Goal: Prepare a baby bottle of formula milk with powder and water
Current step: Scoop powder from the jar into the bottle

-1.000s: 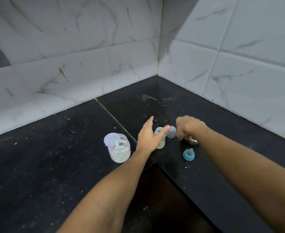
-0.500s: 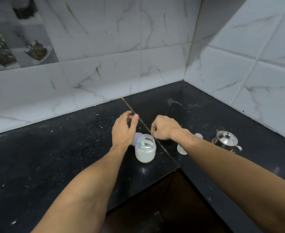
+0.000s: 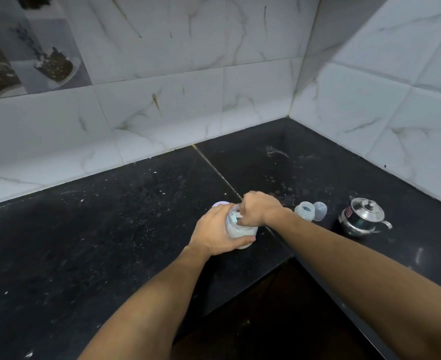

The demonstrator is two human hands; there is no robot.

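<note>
A clear jar of white formula powder (image 3: pixel 241 231) stands on the black counter (image 3: pixel 115 229) near the inner corner edge. My left hand (image 3: pixel 215 231) grips the jar around its side. My right hand (image 3: pixel 259 208) reaches into the jar's mouth, fingers curled on the pale scoop (image 3: pixel 233 217) inside. The jar's lilac lid (image 3: pixel 219 205) lies just behind my left hand. To the right stands the open baby bottle (image 3: pixel 305 211) with its clear cap (image 3: pixel 320 211) beside it.
A small steel kettle (image 3: pixel 362 216) with lid and spout sits at the right. White marble tiles line both walls behind the counter. The counter is L-shaped, with a dark gap (image 3: pixel 279 320) below its inner corner.
My left hand has closed round the powder jar. My right hand has moved from beside the jar into its mouth. The view has shifted left since a second ago.
</note>
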